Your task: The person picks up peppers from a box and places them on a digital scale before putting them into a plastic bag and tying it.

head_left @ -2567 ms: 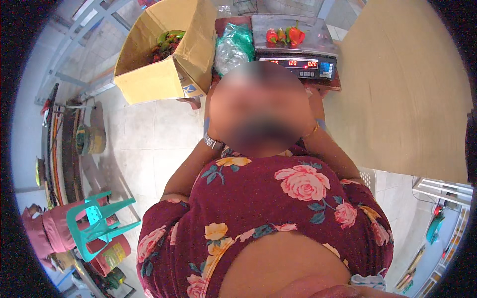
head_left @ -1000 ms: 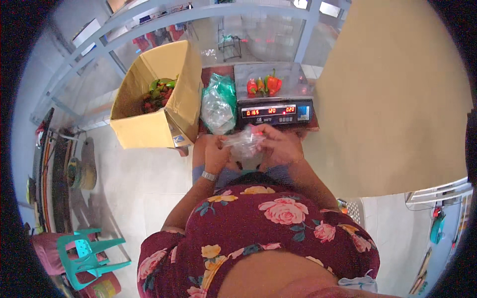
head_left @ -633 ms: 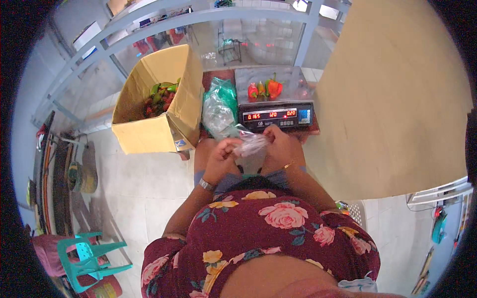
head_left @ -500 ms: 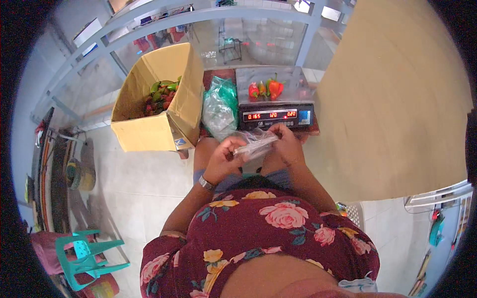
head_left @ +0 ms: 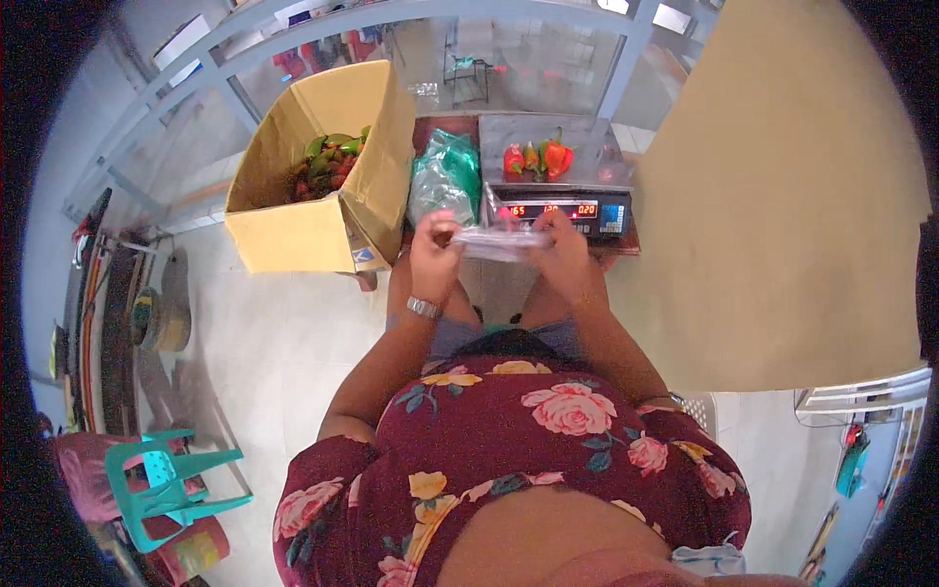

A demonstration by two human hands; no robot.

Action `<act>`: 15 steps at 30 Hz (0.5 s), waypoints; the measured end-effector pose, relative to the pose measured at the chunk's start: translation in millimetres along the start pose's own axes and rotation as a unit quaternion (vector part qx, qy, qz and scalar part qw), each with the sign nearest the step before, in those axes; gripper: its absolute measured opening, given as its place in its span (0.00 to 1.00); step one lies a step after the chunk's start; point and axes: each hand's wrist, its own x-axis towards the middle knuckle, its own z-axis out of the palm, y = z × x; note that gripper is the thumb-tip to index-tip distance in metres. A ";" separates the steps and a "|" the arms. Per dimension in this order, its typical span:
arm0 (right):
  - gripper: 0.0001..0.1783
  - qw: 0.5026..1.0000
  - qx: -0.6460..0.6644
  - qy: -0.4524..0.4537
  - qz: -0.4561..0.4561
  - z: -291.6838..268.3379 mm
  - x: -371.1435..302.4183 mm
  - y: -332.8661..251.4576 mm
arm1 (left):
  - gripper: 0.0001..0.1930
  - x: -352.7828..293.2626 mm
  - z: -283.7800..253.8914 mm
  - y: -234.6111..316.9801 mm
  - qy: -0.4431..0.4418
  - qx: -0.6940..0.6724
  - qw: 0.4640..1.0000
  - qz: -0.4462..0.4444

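A clear plastic bag [head_left: 497, 241] is stretched between my two hands, blurred a little by motion. Its left end is pinched by my left hand [head_left: 433, 252], which has a metal watch on the wrist. My right hand [head_left: 564, 250] grips the other end. Just beyond them stands a digital weighing scale [head_left: 611, 217] with a lit red display, partly covered by the bag and my right hand. Several red, orange and green peppers [head_left: 558, 158] lie on its metal plate. Left of the scale is a pile of green and clear plastic bags [head_left: 447, 176].
An open cardboard box [head_left: 293, 238] holds many green and red peppers [head_left: 333, 161]. A large brown board [head_left: 753, 215] rises on the right. Behind the low table is a glazed, blue-grey frame [head_left: 421, 24]. A teal plastic chair [head_left: 171, 484] lies at the lower left.
Both hands have moved forward toward the scale, and the bag between them is now held more level. The whole view has shifted slightly.
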 end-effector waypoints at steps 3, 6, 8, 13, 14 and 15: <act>0.15 0.994 -0.039 0.087 0.052 -2.4 26.4 29.8 | 0.22 0.8 19.6 32.9 -0.137 -0.074 0.987 -0.043; 0.16 0.979 0.067 0.185 -0.050 -2.2 45.4 59.1 | 0.22 -1.5 41.7 44.2 -0.236 -0.111 0.961 -0.093; 0.19 0.965 0.062 0.213 -0.136 -1.9 46.5 53.0 | 0.18 5.6 45.4 37.0 -0.122 0.096 0.984 0.086; 0.17 0.927 0.366 0.010 -0.079 -3.0 29.6 18.9 | 0.17 37.8 24.7 21.0 0.032 0.289 0.957 -0.001; 0.15 0.840 0.537 -0.069 0.017 -5.4 24.1 9.2 | 0.18 46.2 21.0 15.8 0.060 0.322 0.942 0.066; 0.15 0.840 0.538 -0.071 0.016 -5.8 23.1 5.1 | 0.19 51.9 18.3 10.7 0.087 0.354 0.922 0.133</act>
